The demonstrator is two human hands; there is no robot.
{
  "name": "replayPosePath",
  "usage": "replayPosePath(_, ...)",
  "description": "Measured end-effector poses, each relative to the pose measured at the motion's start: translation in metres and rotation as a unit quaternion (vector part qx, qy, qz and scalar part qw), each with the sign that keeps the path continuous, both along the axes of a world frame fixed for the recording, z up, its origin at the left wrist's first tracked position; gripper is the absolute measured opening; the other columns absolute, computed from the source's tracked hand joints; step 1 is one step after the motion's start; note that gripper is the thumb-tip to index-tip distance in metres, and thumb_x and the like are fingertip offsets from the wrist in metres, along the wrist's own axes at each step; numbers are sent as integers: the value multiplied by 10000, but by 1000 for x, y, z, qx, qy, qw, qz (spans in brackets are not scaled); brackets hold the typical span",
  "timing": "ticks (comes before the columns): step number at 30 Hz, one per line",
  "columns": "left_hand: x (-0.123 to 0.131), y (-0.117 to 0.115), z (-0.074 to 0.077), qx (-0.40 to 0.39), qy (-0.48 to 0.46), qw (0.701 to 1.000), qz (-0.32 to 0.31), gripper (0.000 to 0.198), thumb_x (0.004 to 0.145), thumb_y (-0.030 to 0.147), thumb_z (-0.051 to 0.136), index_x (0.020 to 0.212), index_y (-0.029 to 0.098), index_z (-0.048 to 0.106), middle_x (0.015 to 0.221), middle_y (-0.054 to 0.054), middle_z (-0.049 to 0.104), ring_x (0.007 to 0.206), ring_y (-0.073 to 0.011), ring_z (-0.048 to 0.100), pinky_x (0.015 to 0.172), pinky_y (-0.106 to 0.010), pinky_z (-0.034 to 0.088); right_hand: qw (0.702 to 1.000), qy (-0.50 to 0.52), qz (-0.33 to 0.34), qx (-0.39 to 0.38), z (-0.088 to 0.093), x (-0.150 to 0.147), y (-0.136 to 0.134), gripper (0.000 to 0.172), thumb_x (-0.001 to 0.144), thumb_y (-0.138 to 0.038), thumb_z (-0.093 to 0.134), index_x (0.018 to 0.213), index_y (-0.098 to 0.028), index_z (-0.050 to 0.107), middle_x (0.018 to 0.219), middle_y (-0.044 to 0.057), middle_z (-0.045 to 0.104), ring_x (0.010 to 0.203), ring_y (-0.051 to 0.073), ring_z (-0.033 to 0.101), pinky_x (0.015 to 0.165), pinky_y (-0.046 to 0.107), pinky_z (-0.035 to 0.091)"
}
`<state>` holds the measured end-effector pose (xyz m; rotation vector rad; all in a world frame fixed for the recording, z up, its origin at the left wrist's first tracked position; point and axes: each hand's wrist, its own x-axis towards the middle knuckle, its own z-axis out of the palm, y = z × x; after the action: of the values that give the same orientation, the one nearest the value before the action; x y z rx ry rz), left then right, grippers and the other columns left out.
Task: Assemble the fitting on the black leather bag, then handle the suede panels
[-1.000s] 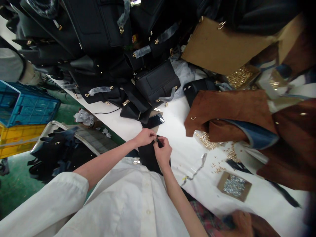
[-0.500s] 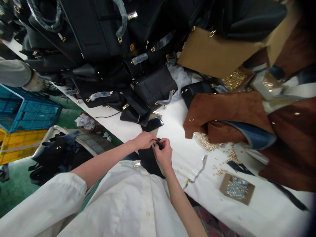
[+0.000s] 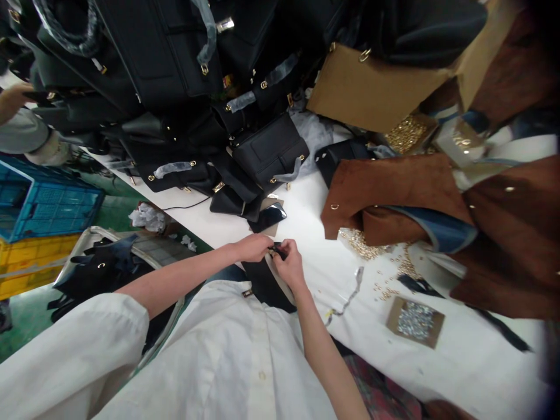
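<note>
A black bag piece (image 3: 265, 283) lies at the table's edge against my white shirt, with a small metal clasp (image 3: 247, 293) near its left side. Over its far end both hands meet, fingertips almost touching. My left hand (image 3: 254, 248) pinches the dark edge from the left. From the right, my right hand (image 3: 289, 267) has thumb and fingers closed on a small black part of it; the exact part is hidden by the fingers. Just beyond the hands, a glossy black phone-like slab (image 3: 272, 216) rests on a bit of cardboard.
Black handbags (image 3: 271, 149) are heaped along the far side. Brown suede pieces (image 3: 394, 181) lie to the right, beside loose gold studs (image 3: 361, 244) and a small box of silver fittings (image 3: 415, 321). Blue crates (image 3: 56, 201) stand left. A co-worker's arm (image 3: 15, 102) shows at the left edge.
Both hands stay pinched on the black bag piece, the fingers shifting only slightly. The whole view has moved a little. A co-worker's bare forearm has come into view at far left.
</note>
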<state>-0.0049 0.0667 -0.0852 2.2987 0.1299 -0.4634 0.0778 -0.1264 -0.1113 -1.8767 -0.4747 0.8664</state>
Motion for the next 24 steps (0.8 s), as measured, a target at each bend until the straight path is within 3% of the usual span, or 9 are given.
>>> replayPosePath(5, 4, 2, -6, -12, 9, 999, 47, 242, 964, 229, 575, 951, 208, 816, 916, -92, 803, 871, -256, 721, 736, -322, 451, 1000, 10, -8, 11, 4, 6, 2, 229, 901, -354, 705, 1055, -277, 553, 967, 18, 716, 909, 224, 685, 911, 377, 560)
replayPosePath(10, -4, 11, -19, -66, 26, 994, 82, 210, 920, 220, 636, 948, 230, 844, 863, -34, 807, 796, -193, 700, 679, -279, 423, 993, 113, -20, 23, 15, -1, -6, 431, 868, -427, 801, 1201, -280, 571, 1130, 61, 799, 1099, 272, 749, 1058, 447, 575)
replayPosePath(12, -9, 13, -23, -89, 30, 991, 95, 211, 915, 221, 646, 961, 235, 851, 867, -21, 814, 798, -182, 703, 685, -265, 436, 991, 134, -10, 16, 19, -6, -12, 409, 919, -480, 752, 1243, -280, 604, 1172, 70, 811, 1114, 274, 752, 1064, 452, 578)
replayPosePath(16, -15, 14, -31, -121, 33, 984, 123, 233, 928, 244, 649, 1013, 221, 864, 899, -30, 832, 803, -181, 707, 732, -255, 475, 997, 56, -29, -46, 25, -17, -17, 371, 1063, -540, 515, 1208, -281, 737, 1217, 64, 815, 1147, 261, 733, 1081, 429, 554)
replayPosePath(19, -13, 15, -34, -140, 28, 981, 133, 230, 928, 251, 653, 999, 209, 868, 894, -37, 831, 793, -179, 703, 735, -254, 476, 993, 2, -70, -100, 21, -25, -15, 419, 1062, -562, 522, 1218, -289, 799, 1263, 64, 818, 1191, 277, 728, 1110, 436, 542)
replayPosePath(24, -10, 19, -35, -166, 16, 978, 126, 210, 906, 202, 654, 922, 176, 862, 805, -34, 800, 714, -159, 663, 680, -248, 443, 993, 61, -35, -98, 11, -22, -9, 446, 1012, -604, 619, 1252, -298, 837, 1298, 53, 819, 1254, 306, 739, 1164, 452, 537)
